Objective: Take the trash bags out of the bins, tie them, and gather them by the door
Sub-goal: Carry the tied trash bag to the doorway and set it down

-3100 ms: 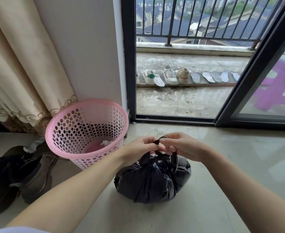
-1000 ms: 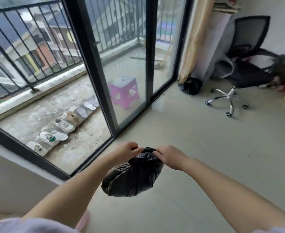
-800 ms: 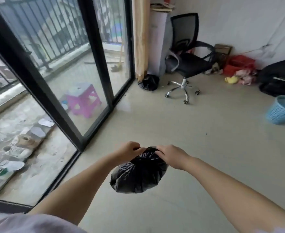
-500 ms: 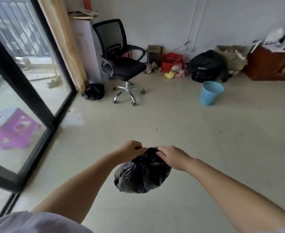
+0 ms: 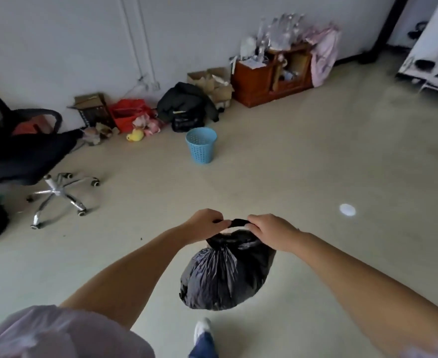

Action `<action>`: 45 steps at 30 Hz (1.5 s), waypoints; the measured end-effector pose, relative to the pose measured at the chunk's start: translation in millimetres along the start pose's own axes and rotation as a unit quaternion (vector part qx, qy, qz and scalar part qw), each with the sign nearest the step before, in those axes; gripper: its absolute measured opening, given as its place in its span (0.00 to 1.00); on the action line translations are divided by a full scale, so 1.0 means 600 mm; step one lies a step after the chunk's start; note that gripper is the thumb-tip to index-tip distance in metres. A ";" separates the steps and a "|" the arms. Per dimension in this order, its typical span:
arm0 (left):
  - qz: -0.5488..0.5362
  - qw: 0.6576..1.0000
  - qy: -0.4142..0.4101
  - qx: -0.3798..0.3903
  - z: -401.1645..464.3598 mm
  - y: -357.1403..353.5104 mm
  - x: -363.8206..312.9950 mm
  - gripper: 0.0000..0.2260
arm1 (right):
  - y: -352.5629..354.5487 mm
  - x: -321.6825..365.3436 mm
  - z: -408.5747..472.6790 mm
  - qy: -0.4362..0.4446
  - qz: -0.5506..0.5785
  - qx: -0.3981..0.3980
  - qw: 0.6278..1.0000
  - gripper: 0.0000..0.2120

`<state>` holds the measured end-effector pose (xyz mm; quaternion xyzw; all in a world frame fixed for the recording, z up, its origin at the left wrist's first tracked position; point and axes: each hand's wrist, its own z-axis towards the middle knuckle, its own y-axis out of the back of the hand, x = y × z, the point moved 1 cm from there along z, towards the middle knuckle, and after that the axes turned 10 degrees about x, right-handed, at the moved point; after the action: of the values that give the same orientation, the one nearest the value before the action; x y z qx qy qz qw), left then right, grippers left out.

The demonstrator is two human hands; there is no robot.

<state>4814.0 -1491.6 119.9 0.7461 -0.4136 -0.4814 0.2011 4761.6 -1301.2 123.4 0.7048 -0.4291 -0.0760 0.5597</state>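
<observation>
Both hands, left (image 5: 205, 223) and right (image 5: 269, 232), pinched the tied neck; trash bag (image 5: 225, 272) hung straight below fingers (image 5: 219, 220), equally near.

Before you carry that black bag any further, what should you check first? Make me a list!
1. Both hands holding on: ok. The left hand and the right hand each have a grip on the top of the black trash bag.
2. Bag off the floor: ok, it hangs in the air.
3. Bag tied shut: cannot tell; the neck is gathered, but the hands hide any knot.
4. Bag leaking or torn: cannot tell from this side.
5. Path ahead: ok, bare floor in front; the blue bin and office chair stand off to the left.
6. Blue bin emptied: cannot tell; its inside is not visible.
</observation>
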 end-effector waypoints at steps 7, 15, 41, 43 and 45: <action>0.059 0.992 -0.090 0.064 0.259 0.108 -0.125 0.13 | 0.140 -0.203 0.095 -0.080 0.000 -0.049 0.996 0.12; 0.123 0.967 -0.192 0.116 0.556 0.240 -0.272 0.14 | 0.302 -0.416 0.189 -0.174 0.013 -0.108 0.979 0.13; 0.114 0.954 -0.245 0.131 1.530 0.415 -0.796 0.16 | 0.830 -1.323 0.477 -0.227 -0.005 -0.080 0.971 0.12; 0.130 0.949 -0.248 0.145 1.619 0.442 -0.825 0.16 | 0.869 -1.387 0.520 -0.231 0.009 -0.080 0.970 0.12; 0.151 0.943 -0.248 0.161 1.698 0.473 -0.857 0.16 | 0.906 -1.443 0.556 -0.234 0.030 -0.080 0.969 0.12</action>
<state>3692.5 -1138.6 137.6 0.5543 -0.6300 -0.5425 0.0391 3746.1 -948.3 144.0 0.6072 -0.5614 -0.2559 0.5006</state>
